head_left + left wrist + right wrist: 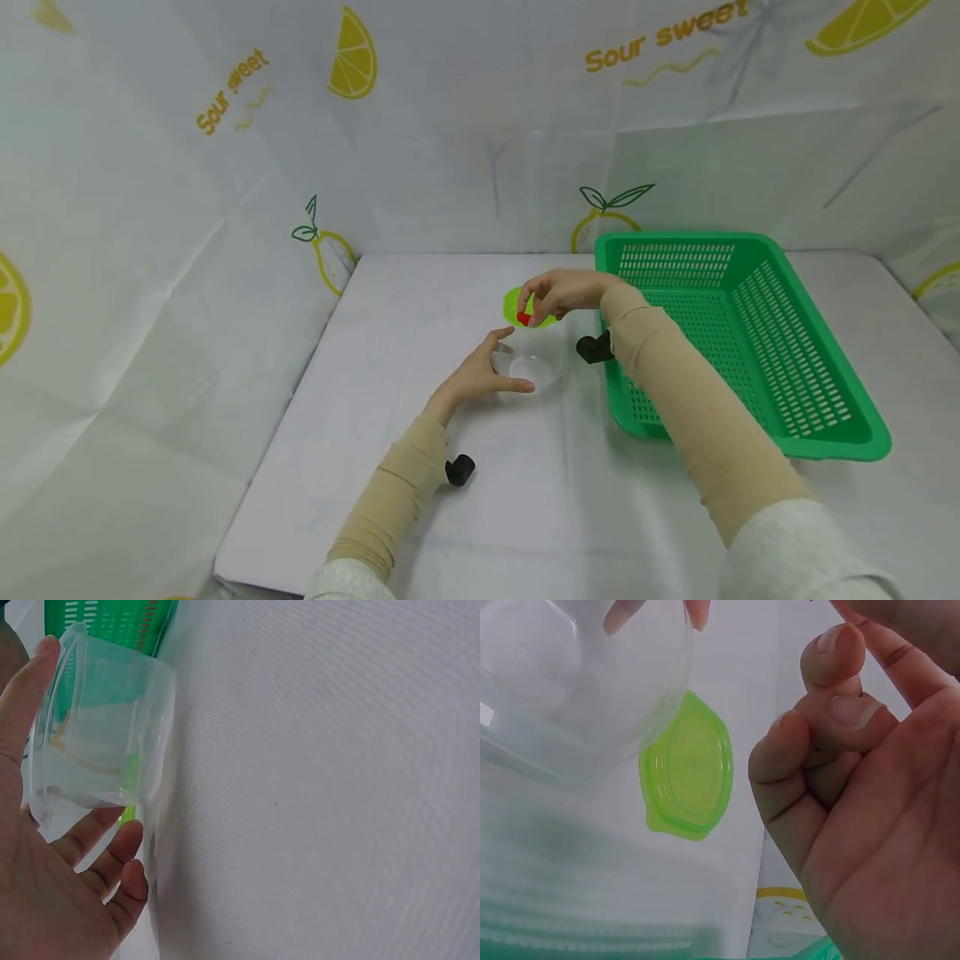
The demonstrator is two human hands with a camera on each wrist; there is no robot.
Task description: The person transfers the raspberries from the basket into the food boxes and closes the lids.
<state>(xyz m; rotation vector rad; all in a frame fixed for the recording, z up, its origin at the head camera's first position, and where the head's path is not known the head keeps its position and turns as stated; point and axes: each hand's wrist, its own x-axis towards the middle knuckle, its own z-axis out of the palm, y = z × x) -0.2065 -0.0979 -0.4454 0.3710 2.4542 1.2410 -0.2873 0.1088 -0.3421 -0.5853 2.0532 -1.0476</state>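
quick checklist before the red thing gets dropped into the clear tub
1. Small red piece pinched in the right hand: ok in the head view; hidden in the right wrist view.
2. Clear round plastic container steadied by the left hand, fingers around its wall: ok.
3. Container mouth uncovered, lime-green plastic lid lying apart on the white table: ok.
4. Red piece directly over the mouth: cannot tell; it sits near the far rim.
5. Container empty: looks so, cannot tell for sure.
6. Green slotted plastic basket clear of both hands: ok.
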